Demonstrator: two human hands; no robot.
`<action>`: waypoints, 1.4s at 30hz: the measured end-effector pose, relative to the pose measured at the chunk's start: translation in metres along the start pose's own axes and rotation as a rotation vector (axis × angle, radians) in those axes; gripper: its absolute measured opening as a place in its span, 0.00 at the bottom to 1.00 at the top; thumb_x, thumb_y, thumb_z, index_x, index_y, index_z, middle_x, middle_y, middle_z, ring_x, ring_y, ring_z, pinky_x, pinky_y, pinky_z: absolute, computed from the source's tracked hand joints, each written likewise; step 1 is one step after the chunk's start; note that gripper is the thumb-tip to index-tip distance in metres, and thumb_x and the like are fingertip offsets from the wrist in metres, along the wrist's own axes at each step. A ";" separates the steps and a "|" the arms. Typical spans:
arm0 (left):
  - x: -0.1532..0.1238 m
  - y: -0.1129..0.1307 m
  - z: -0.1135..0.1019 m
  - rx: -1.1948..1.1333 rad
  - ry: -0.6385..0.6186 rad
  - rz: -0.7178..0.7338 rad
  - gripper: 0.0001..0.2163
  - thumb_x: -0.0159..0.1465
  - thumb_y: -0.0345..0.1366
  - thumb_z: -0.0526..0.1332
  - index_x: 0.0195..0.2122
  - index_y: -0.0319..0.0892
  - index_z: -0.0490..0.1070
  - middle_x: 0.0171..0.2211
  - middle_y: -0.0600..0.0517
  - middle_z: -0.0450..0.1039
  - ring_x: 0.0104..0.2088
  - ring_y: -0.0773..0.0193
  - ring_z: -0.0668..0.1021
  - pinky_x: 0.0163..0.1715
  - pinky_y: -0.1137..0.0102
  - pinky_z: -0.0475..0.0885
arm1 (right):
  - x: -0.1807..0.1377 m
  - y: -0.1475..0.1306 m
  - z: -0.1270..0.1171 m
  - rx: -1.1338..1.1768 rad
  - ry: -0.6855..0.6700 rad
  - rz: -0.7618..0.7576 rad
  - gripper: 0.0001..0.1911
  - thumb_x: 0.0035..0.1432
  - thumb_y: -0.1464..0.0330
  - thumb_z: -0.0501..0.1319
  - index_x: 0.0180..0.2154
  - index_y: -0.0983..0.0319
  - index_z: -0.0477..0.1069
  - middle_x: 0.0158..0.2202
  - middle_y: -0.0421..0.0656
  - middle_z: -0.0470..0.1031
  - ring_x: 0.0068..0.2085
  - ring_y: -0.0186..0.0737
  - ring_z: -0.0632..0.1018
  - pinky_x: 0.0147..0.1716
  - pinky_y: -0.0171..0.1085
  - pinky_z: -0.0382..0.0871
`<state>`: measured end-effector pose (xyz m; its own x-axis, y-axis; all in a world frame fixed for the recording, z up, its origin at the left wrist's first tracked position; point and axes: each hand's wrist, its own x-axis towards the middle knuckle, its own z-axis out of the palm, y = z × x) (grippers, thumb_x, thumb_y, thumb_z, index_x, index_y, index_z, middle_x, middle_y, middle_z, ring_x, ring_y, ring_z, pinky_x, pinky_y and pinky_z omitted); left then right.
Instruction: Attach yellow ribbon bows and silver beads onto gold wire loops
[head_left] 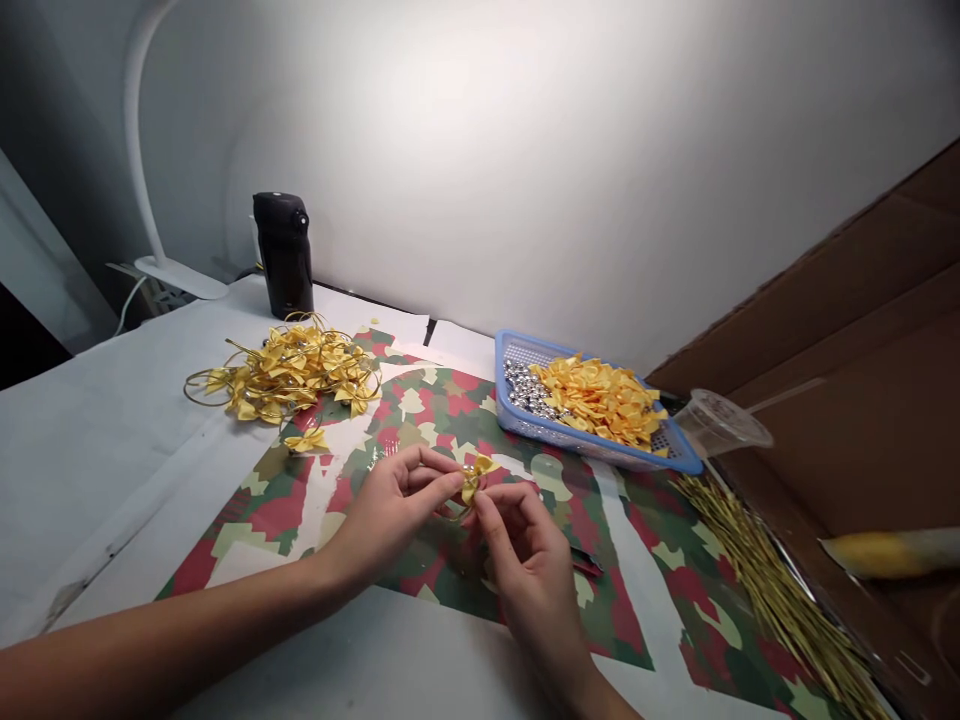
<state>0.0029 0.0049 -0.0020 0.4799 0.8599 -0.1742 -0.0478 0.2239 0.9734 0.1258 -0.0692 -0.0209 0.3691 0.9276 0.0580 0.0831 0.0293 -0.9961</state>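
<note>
Over the patterned mat, my left hand (409, 495) and my right hand (529, 550) meet at a small yellow ribbon bow (480, 472). Both pinch it between thumb and fingers; a thin wire loop hangs just below. To the left lies a pile of yellow bows on wire loops (292, 370), with a single bow (306, 440) just in front of it. A dark pen-like tool (586, 562) lies beside my right hand, partly hidden by it.
Behind my hands, a blue basket (517, 420) holds silver bells (529, 388) and loose yellow bows (600, 398). A black bottle (285, 255) and a white lamp (180, 277) stand at the back left. On the right are a plastic cup (720, 425) and thin stems (780, 590).
</note>
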 end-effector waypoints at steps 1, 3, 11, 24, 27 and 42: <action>0.000 0.000 0.000 0.003 0.003 -0.006 0.08 0.56 0.40 0.65 0.31 0.40 0.72 0.25 0.53 0.77 0.28 0.65 0.77 0.30 0.72 0.69 | 0.000 0.001 0.001 -0.020 0.004 -0.015 0.14 0.59 0.55 0.59 0.30 0.60 0.67 0.23 0.37 0.69 0.22 0.33 0.70 0.19 0.31 0.64; -0.001 0.000 0.001 0.006 0.008 -0.011 0.08 0.56 0.39 0.65 0.30 0.40 0.72 0.25 0.53 0.77 0.28 0.65 0.76 0.30 0.73 0.69 | 0.000 0.002 0.001 -0.072 0.013 -0.043 0.13 0.60 0.57 0.58 0.30 0.59 0.66 0.23 0.37 0.69 0.21 0.33 0.70 0.18 0.31 0.64; -0.003 -0.002 0.002 -0.091 -0.043 -0.048 0.10 0.53 0.39 0.69 0.29 0.41 0.69 0.28 0.52 0.79 0.31 0.63 0.79 0.30 0.73 0.71 | -0.005 0.005 -0.002 -0.327 0.025 -0.199 0.10 0.63 0.63 0.55 0.30 0.59 0.67 0.26 0.41 0.73 0.26 0.38 0.75 0.24 0.35 0.69; 0.002 -0.004 -0.001 0.041 0.075 0.110 0.14 0.55 0.38 0.66 0.26 0.42 0.59 0.21 0.61 0.64 0.23 0.71 0.70 0.25 0.75 0.62 | 0.007 0.004 -0.013 -0.587 -0.027 -0.461 0.07 0.63 0.73 0.53 0.43 0.59 0.65 0.41 0.46 0.76 0.38 0.41 0.80 0.30 0.34 0.73; 0.003 -0.007 -0.002 0.082 0.088 0.136 0.14 0.56 0.38 0.65 0.26 0.43 0.58 0.21 0.60 0.63 0.23 0.70 0.69 0.25 0.74 0.62 | 0.010 0.002 -0.016 -0.624 -0.045 -0.521 0.06 0.62 0.74 0.54 0.40 0.59 0.65 0.35 0.43 0.77 0.33 0.38 0.79 0.30 0.33 0.72; 0.003 -0.009 -0.004 0.173 0.073 0.189 0.12 0.56 0.38 0.62 0.26 0.43 0.56 0.21 0.59 0.63 0.23 0.69 0.67 0.23 0.74 0.61 | 0.030 -0.031 -0.014 0.022 -0.220 -0.011 0.11 0.52 0.60 0.66 0.31 0.59 0.68 0.29 0.38 0.71 0.33 0.37 0.75 0.34 0.35 0.70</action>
<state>0.0010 0.0071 -0.0116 0.4115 0.9114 0.0089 0.0231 -0.0203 0.9995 0.1473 -0.0476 0.0131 0.1575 0.9860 0.0556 0.0654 0.0458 -0.9968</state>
